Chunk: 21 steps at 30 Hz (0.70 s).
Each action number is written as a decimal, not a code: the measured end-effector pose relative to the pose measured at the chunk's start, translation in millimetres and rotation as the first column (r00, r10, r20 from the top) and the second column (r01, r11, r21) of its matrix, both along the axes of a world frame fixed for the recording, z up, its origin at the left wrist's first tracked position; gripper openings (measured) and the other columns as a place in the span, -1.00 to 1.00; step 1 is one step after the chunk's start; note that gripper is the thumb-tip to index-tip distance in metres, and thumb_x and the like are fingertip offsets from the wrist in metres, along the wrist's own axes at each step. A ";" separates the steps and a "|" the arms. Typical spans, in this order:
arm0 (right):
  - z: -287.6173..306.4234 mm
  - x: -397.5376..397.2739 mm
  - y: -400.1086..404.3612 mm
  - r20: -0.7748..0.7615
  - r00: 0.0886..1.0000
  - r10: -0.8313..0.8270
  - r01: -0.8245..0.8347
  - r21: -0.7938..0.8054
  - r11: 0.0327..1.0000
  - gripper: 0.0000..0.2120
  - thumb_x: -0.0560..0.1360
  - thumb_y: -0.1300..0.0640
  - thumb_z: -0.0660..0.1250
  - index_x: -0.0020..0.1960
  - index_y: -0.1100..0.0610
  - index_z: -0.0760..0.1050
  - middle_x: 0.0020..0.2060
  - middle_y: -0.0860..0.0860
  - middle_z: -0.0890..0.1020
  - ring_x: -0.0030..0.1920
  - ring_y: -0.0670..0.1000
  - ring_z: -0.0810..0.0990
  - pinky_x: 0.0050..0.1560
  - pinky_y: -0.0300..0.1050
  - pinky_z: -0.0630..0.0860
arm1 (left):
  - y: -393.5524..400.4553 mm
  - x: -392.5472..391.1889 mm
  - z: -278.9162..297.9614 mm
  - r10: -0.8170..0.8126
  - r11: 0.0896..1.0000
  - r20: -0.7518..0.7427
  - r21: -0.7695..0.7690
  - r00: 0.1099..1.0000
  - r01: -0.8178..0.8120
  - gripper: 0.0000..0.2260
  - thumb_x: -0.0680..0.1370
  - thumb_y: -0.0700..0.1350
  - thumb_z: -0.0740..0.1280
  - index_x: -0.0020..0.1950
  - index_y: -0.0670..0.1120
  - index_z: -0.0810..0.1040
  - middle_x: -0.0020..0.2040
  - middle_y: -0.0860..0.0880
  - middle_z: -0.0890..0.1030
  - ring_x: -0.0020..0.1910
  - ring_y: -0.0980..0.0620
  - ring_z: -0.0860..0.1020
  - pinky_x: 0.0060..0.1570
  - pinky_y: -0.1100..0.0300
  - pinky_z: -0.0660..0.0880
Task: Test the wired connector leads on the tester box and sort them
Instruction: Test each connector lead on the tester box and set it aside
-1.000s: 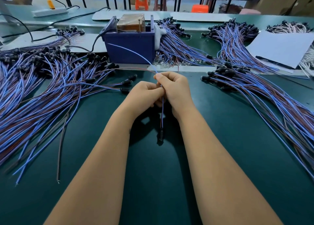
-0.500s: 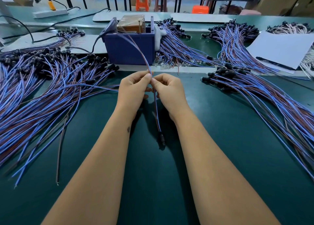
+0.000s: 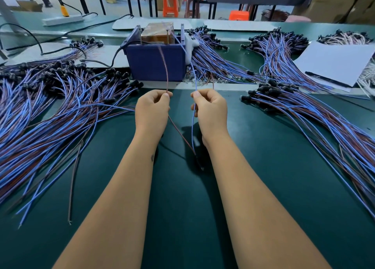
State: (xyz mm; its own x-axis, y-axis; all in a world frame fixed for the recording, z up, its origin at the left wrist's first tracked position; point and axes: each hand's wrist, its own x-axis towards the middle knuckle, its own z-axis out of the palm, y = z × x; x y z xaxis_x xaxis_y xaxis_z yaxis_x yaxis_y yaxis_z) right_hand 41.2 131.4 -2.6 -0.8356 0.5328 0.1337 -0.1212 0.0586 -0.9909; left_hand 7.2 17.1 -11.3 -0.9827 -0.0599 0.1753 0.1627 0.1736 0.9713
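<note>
Bare tabletop (image 3: 263, 177) is left between lead piles at 9 and 3 o'clock. Brown wire (image 3: 165, 65) is pinched by left hand (image 3: 151, 110), blue wire (image 3: 193, 78) by right hand (image 3: 211, 111); hands, previously together, are now parted.

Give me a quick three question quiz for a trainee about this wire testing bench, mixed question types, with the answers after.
1. True or false: the left hand pinches the brown wire.
2. Which wire does the right hand pinch? A) white B) blue C) black
3. Fill in: both wires run up to the ____ box.

Key: 1 true. 2 B, the blue wire. 3 blue; the two wires join at a black connector between the forearms.
</note>
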 end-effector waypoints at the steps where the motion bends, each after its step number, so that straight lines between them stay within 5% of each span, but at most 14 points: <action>1: -0.2 -0.3 0.2 -0.005 1.000 -0.007 0.006 -0.009 1.000 -0.83 0.56 0.26 0.28 -0.20 0.12 0.53 -0.43 -0.03 0.50 -0.34 -0.08 0.47 -0.14 -0.08 0.45 | -0.1 -0.3 -0.4 0.000 1.000 0.000 -0.012 1.000 0.000 -0.79 0.56 -0.14 0.21 -0.12 0.06 0.62 -0.48 0.14 0.44 -0.48 0.12 0.33 -0.43 0.23 0.31; 8: -4.7 -3.3 1.6 0.032 0.999 0.001 -0.002 0.027 1.000 -0.85 0.56 0.20 0.29 -0.16 0.09 0.56 -0.43 -0.05 0.52 -0.38 -0.13 0.47 -0.19 -0.13 0.48 | -1.6 -2.6 -1.9 0.048 0.998 -0.006 -0.036 0.999 -0.048 -0.79 0.55 -0.14 0.18 -0.09 0.04 0.60 -0.53 0.17 0.42 -0.56 0.17 0.26 -0.55 0.32 0.23; 21: -2.6 -1.6 -0.2 0.055 0.998 0.035 -0.038 0.046 0.998 -0.76 0.52 0.27 0.23 0.03 0.00 0.57 -0.41 -0.03 0.46 -0.46 -0.13 0.44 -0.27 -0.14 0.47 | -2.7 -1.4 1.2 0.132 0.986 0.116 0.084 0.984 -0.142 -0.88 0.51 -0.12 0.11 -0.16 -0.02 0.42 -0.32 -0.01 0.45 -0.31 -0.02 0.36 -0.27 0.04 0.34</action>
State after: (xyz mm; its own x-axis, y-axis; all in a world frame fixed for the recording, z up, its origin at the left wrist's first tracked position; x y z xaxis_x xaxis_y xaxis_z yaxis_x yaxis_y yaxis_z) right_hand 39.6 131.2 -5.2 -0.8610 0.4962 0.1119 -0.0703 0.1018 -0.9923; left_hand 5.8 14.5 -10.1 -0.9771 -0.2056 0.0540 0.0346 0.0966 0.9947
